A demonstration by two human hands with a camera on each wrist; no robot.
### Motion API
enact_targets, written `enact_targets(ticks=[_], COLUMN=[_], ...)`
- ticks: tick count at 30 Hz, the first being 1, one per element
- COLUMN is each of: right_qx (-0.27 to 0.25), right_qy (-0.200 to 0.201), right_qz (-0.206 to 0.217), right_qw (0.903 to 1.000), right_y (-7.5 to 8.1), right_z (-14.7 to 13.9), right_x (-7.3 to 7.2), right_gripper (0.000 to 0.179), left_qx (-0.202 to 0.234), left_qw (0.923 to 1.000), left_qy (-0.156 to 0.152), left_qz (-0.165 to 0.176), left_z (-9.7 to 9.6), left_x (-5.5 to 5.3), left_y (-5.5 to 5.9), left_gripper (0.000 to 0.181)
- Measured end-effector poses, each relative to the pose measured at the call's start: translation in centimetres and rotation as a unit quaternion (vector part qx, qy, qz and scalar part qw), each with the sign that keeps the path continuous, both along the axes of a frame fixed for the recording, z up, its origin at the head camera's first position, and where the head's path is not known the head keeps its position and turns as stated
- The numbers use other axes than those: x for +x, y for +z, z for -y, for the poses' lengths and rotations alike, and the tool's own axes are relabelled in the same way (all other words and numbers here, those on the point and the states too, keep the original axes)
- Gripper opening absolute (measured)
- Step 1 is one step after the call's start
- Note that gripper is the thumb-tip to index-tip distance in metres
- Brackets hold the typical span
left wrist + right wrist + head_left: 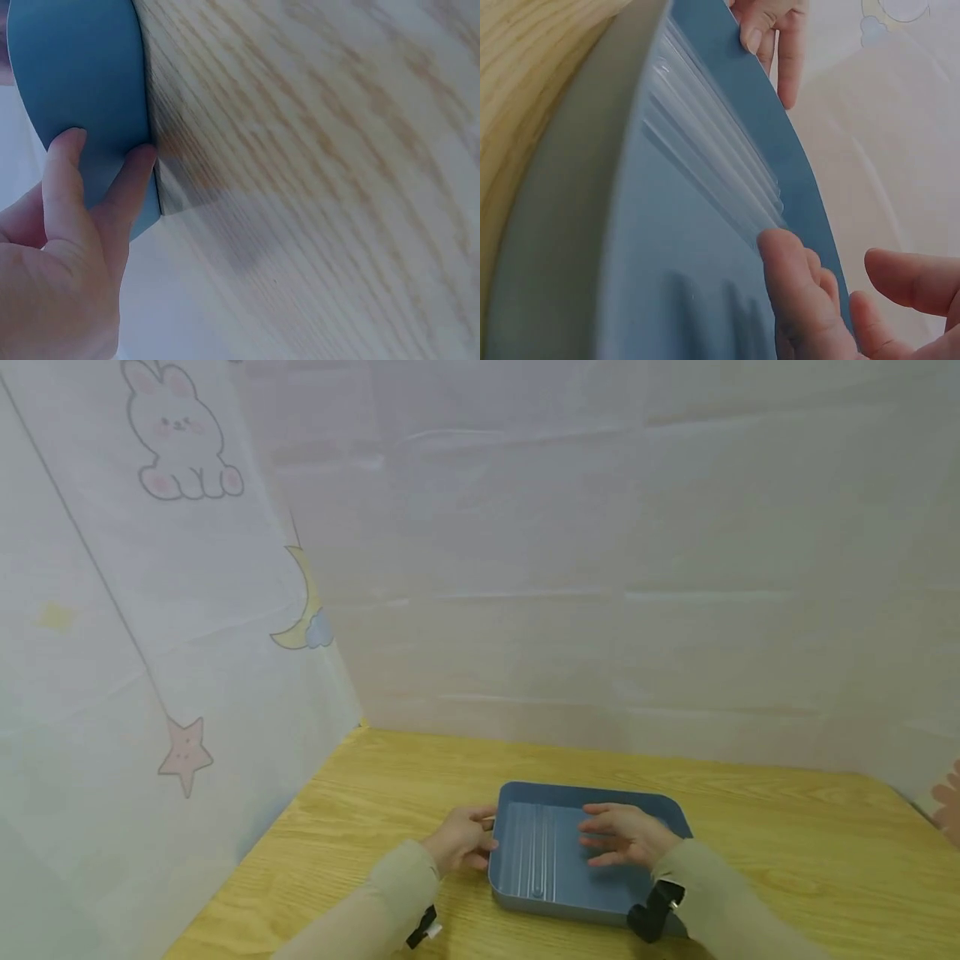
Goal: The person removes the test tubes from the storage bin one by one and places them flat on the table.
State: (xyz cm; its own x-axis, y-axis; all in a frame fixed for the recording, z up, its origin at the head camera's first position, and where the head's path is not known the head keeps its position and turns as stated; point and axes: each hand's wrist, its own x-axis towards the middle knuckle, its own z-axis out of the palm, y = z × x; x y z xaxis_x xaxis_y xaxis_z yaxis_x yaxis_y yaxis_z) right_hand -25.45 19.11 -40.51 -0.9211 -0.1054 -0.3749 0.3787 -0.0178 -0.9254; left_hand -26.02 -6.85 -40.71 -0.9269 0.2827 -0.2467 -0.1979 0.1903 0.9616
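Note:
A shallow blue tray [570,910] with rounded corners lies on the table. Along its inner left side run clear, ribbed plastic strips [532,852]; their exact kind is hard to tell. My left hand [459,839] is at the tray's left end, and in the left wrist view its fingertips [140,156] touch the outer wall. Above the tray floor hovers my right hand [626,837], fingers spread and slightly bent, holding nothing. In the right wrist view those fingers [791,274] stand apart from the strips, with shadows on the floor below.
The yellow wood-grain table [360,793] extends around the tray on all sides. Behind it hangs a pale sheet [600,568], and on the left a printed sheet with a rabbit [180,435] and a star [186,756]. Black straps with small devices [656,910] sit on the wrists.

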Motion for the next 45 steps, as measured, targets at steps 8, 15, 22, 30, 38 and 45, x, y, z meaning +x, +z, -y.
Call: enact_targets(ticks=[8,15,22,30,38,45], right_qx=[-0.002,-0.007,-0.001,0.016,0.037,0.057], right_qy=[0.024,0.04,0.035,0.053,0.058,0.036], right_qz=[0.009,0.027,0.041,0.053,0.059,0.062], right_qw=[0.9997,0.9988,0.9986,0.9971,0.9959,0.9958], right_y=[-0.3,-0.4,-0.2,-0.1,0.4,0.3], right_z=[1.2,2.1,3.0,3.5,4.2,4.5], right_x=[-0.4,-0.6,-0.7,-1.0,-1.5,-1.7], right_gripper=[0.055,0.055,0.055,0.053,0.053,0.053], left_qx=[-0.001,-0.002,-0.005,-0.011,-0.006,-0.007], left_qw=[1.0,1.0,1.0,0.9999,1.0,1.0], left_qy=[-0.003,-0.002,0.001,0.0,0.001,0.005], left_qz=[-0.008,-0.008,-0.005,-0.005,-0.006,-0.002], left_z=[0.2,0.1,0.1,0.3,0.2,0.1], left_x=[0.1,-0.1,-0.2,0.1,-0.1,-0.2], left_y=[-0.2,-0.3,-0.3,-0.4,-0.4,-0.5], left_gripper=[0.06,0.06,0.06,0.06,0.06,0.06])
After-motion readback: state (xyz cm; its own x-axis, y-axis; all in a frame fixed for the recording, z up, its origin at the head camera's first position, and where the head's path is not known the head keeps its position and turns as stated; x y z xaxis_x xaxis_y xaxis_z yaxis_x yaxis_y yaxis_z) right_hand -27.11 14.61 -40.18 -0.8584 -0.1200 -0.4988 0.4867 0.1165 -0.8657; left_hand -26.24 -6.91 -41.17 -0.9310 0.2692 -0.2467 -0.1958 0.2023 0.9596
